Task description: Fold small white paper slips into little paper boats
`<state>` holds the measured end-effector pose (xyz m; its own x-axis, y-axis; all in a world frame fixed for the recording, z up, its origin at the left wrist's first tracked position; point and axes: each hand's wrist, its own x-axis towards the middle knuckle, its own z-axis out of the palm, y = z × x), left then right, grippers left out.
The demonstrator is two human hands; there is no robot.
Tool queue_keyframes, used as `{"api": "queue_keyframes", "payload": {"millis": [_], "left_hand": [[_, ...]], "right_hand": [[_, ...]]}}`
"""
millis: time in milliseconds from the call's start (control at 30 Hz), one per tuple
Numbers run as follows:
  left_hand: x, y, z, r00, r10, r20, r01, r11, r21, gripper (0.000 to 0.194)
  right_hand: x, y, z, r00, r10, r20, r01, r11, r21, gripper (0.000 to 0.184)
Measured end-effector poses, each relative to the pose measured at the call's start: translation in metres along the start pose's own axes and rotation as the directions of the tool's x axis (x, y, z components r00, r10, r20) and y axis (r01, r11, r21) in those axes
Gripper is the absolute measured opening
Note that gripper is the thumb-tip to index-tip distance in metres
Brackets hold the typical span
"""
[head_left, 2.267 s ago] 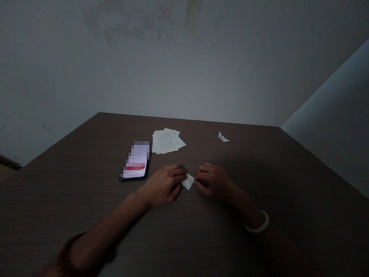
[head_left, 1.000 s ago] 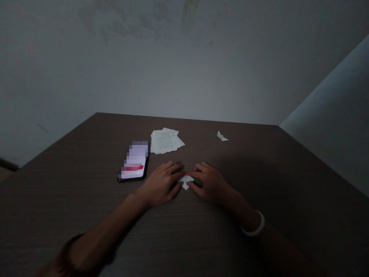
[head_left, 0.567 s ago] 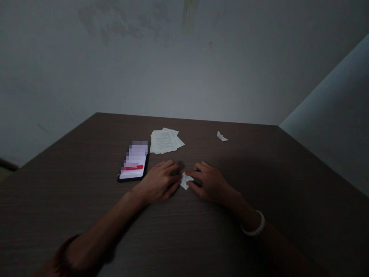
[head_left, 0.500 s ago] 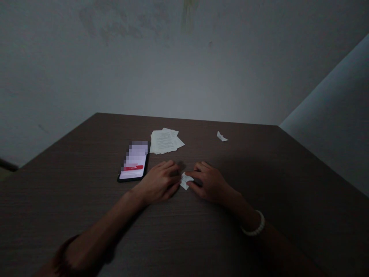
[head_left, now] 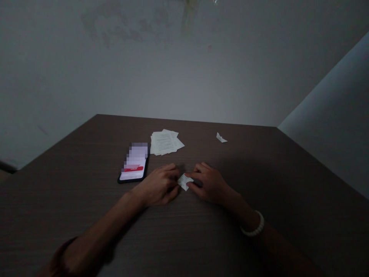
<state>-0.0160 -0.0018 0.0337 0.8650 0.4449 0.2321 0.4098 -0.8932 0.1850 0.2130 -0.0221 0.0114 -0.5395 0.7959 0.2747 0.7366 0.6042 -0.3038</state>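
A small folded piece of printed paper (head_left: 185,182) lies on the table between my two hands, looking like a little diamond. My right hand (head_left: 210,184) holds its right side, thumb and index finger on the edges. On the other side, my left hand (head_left: 163,185) is closed, its fingers curled at the paper's left corner; the fingertips are partly hidden. Farther back on the right sits a small folded paper boat (head_left: 221,138).
A stack of printed paper sheets (head_left: 164,143) lies beyond my left hand. Left of it is a phone (head_left: 133,163) with a lit screen. The brown table (head_left: 184,238) meets a stained wall (head_left: 184,77) at its far edge.
My left fingers have drawn back slightly to the left, so more of the folded paper's left corner shows. My right hand stays nearly where it was.
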Motion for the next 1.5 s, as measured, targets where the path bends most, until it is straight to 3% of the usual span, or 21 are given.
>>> {"api": "queue_keyframes", "payload": {"millis": [500, 667, 867, 1267, 1500], "left_hand": [[0.001, 0.0, 0.014, 0.994, -0.08, -0.07, 0.068, 0.986, -0.152, 0.016], [0.0, 0.0, 0.012, 0.992, -0.104, -0.077, 0.098, 0.992, -0.074, 0.029], [-0.001, 0.0, 0.013, 0.988, -0.146, -0.043, 0.148, 0.987, 0.065, 0.031], [0.001, 0.002, 0.01, 0.986, -0.165, -0.009, 0.165, 0.98, 0.112, 0.03], [0.0, 0.001, 0.012, 0.988, -0.154, -0.026, 0.156, 0.979, 0.13, 0.028]], "right_hand": [[0.002, 0.0, -0.002, 1.0, -0.031, 0.0, 0.031, 0.999, 0.025, 0.023], [0.003, 0.0, -0.001, 0.999, -0.041, -0.009, 0.042, 0.999, 0.035, 0.023], [0.003, 0.003, 0.002, 0.998, -0.051, -0.048, 0.053, 0.998, 0.033, 0.019], [0.004, -0.002, -0.005, 0.999, -0.052, 0.011, 0.052, 0.998, -0.047, 0.019], [0.002, -0.002, -0.006, 0.998, -0.055, -0.017, 0.054, 0.998, -0.043, 0.018]]}}
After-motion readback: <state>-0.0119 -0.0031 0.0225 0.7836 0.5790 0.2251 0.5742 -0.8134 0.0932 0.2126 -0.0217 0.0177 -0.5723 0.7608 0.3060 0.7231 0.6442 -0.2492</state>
